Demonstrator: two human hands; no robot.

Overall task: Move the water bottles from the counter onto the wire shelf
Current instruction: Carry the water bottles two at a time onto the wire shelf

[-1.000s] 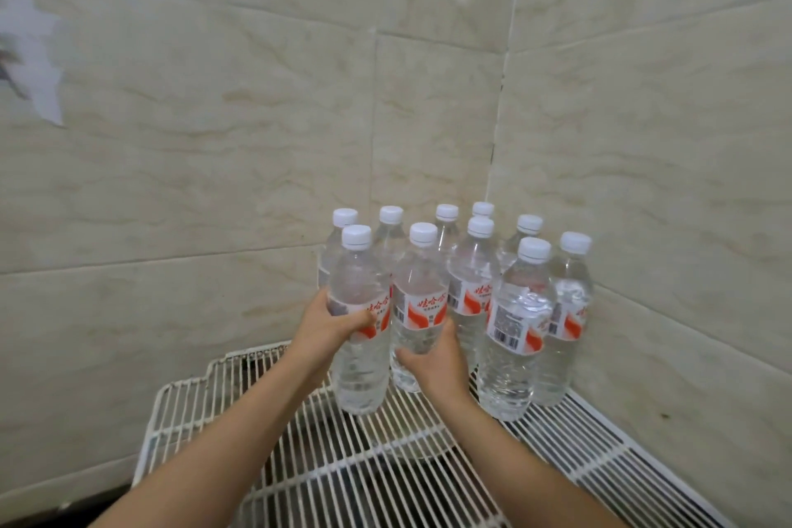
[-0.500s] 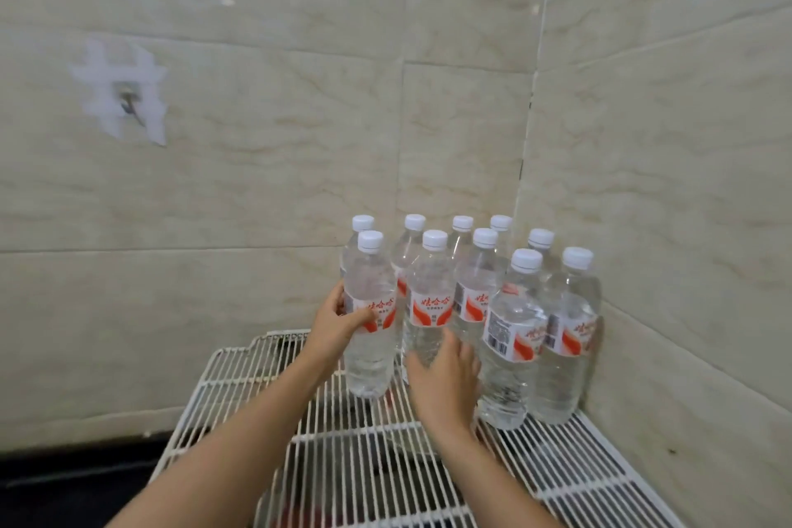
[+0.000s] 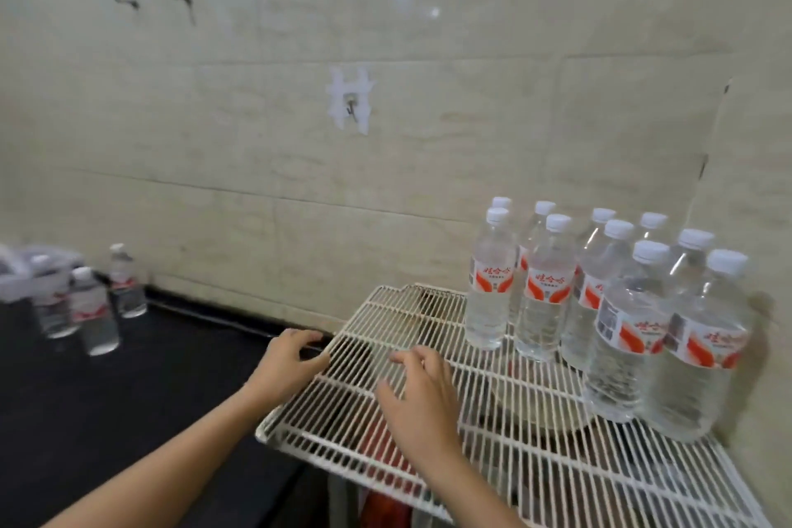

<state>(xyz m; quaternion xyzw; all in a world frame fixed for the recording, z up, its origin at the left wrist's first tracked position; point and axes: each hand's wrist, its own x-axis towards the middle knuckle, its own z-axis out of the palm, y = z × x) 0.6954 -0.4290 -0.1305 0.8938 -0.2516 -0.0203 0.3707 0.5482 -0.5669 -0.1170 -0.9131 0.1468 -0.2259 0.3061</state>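
Several clear water bottles (image 3: pixel 544 292) with white caps and red-and-white labels stand grouped on the right part of the white wire shelf (image 3: pixel 385 313), in the wall corner. Three more bottles (image 3: pixel 92 313) stand on the black counter (image 3: pixel 128 390) at the far left. My left hand (image 3: pixel 287 360) hovers at the shelf's left edge, fingers apart and holding nothing. My right hand (image 3: pixel 418 394) is over the shelf's bare left part, fingers spread, also holding nothing. Both hands are well left of the shelved bottles.
Beige tiled walls meet in a corner behind the shelf. A metal hook with white patches (image 3: pixel 351 103) sits on the back wall. A crumpled plastic wrap (image 3: pixel 25 270) lies behind the counter bottles. Red items (image 3: pixel 381 506) show under the shelf.
Both hands let go of the two front bottles and drew back to the left over the shelf. The view swung left, bringing the counter and its bottles into sight.
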